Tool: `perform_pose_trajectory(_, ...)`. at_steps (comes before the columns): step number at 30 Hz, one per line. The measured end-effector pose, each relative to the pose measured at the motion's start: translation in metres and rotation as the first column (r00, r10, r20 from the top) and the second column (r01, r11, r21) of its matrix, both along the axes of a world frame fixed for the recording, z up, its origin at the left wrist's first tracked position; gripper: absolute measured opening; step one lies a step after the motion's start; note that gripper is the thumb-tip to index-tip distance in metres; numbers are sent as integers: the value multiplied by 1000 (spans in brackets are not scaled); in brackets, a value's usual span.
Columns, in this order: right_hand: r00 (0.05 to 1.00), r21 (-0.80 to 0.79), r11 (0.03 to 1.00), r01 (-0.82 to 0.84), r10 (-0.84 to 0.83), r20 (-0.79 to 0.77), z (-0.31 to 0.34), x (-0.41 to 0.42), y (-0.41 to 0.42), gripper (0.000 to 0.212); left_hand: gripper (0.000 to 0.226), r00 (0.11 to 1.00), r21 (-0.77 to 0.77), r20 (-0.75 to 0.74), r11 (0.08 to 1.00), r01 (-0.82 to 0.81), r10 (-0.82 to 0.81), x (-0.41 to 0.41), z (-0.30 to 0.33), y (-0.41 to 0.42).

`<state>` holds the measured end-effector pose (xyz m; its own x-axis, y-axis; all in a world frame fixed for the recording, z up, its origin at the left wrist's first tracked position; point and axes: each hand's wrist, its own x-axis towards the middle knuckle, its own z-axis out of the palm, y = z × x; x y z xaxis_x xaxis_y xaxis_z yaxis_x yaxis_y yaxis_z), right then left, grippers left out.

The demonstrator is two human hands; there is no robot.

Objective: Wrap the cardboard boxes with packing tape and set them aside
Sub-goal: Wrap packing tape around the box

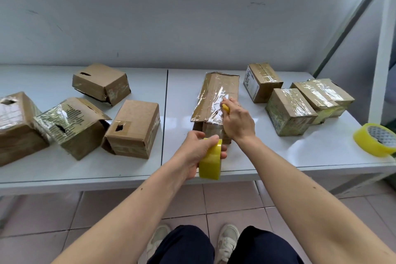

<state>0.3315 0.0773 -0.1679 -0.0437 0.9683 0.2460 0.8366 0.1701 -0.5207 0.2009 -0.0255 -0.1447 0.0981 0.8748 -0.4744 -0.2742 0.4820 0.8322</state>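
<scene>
Here we are in the middle of wrapping one box. The long box [215, 100] lies on the counter [278, 156] just in front of us, with its far end toward the wall, and its top is already shiny with tape. Our left hand [198, 153] has its grip closed around the yellow tape roll [210, 162], the fingers curled over it, and holds it at the near end of the box, just above the counter edge. Our right hand [236, 121] rests on the top of the box with the fingers curled around a small yellow object [225, 107] (probably a cutter, but we cannot tell for sure). A strip seems to run from the roll up over the near face of the box, though the clear film is hard to see.

We judge that the step in hand is to finish this strip and cut it. The next move calls for keeping the tape tight with the left hand while the right hand cuts it, and then pressing the loose end flat.

To the right stand three taped boxes [291, 111], close together, which seem already set aside, and a second tape roll [374, 140] lies near the right edge of the counter. To the left four rougher boxes [132, 128] are waiting, some with holes and open flaps, and some with old tape on them.
</scene>
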Motion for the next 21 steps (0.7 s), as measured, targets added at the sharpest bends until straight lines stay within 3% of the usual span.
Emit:
perform_pose_trajectory(4, 1000, -11, 1000, -9, 9, 3, -3, 1, 16, 38, 37, 989, -25, -113, 995, 92, -94, 1, -6, 3)
perform_pose_trajectory(8, 1000, -17, 1000, -11, 12, 14, -3, 3, 21, 39, 39, 981, -28, -129, 989, 143, -145, 6, -4, 2)
perform_pose_trajectory(13, 988, -216, 965, -151, 156, 6, 26, 14, 22, 42, 39, 994, -72, -36, 993, 96, -99, 4, -4, 6)
perform_pose_trajectory(17, 957, -84, 971, -224, 236, 167, 54, 26, 3, 30, 43, 996, -64, 33, 995, 79, -77, 4, -1, 2)
perform_pose_trajectory(20, 951, -304, 921, -245, 289, 107, 61, 29, -23, 16, 42, 995, -39, 69, 996, 80, -78, 0, 0, -5)
perform_pose_trajectory(21, 951, -390, 888, -245, 298, 82, 62, 29, -30, 23, 42, 994, -31, 70, 996, 82, -80, -1, 0, -6)
